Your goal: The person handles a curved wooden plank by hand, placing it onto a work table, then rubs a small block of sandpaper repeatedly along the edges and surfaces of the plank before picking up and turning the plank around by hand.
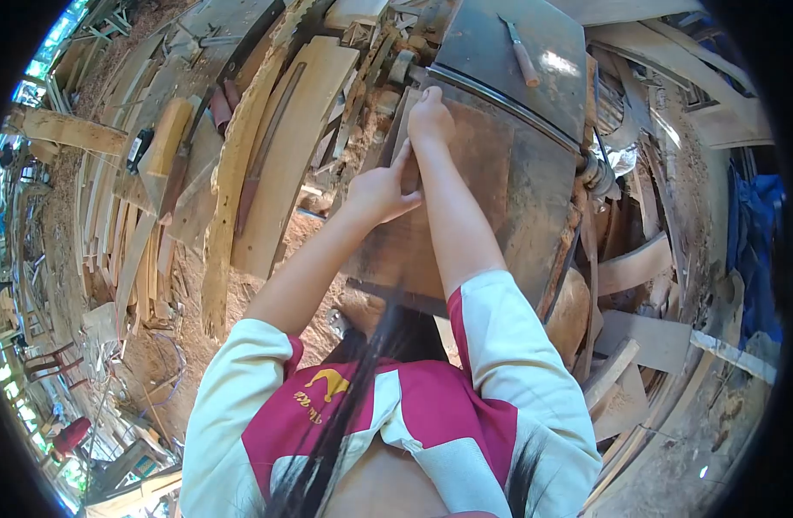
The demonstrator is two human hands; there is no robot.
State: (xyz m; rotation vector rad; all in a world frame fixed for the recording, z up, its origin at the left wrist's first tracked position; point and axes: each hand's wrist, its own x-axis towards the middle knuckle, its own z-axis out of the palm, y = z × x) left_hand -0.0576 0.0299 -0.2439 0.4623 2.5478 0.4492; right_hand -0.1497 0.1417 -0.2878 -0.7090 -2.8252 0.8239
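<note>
- Location: the wood strip [401, 128] lies along the left edge of the metal table [536, 203], beside the left and right hands; its full outline is hidden by the hands, so its length and thickness cannot be told
- Left hand [381, 193]: the index finger points forward along the strip and the thumb stands apart from it, spread toward the table; the remaining fingers are tucked out of view and their state cannot be told
- Right hand [431, 121]: set farther forward than the left, near the front of the near plate; the fingers appear curled down, with the thumb on top; whether they pinch the strip or only press on it cannot be told
- Weight: judged light to moderate, since the visible part is narrow; two hands are ample for support
- Stiffness: judged rigid, as for plain timber; little bending is expected between the two hands
- Surface: judged dry and slightly rough, with fair grip for bare skin; dust on the wood or table can make it slide more readily, and raw edges can leave splinters
- Fragility: judged low along the length; corners and thin ends are the parts most liable to chip
- Hold points: take the strip on its upper edge and outer face, one hand behind the other, with fingertips above the table surface and clear of the slot [505, 105] between the two plates
- Surroundings: a knife [524, 65] with a wooden handle lies on the far plate [474, 43]; long boards [303, 155] lie to the left, apart from the table
</note>
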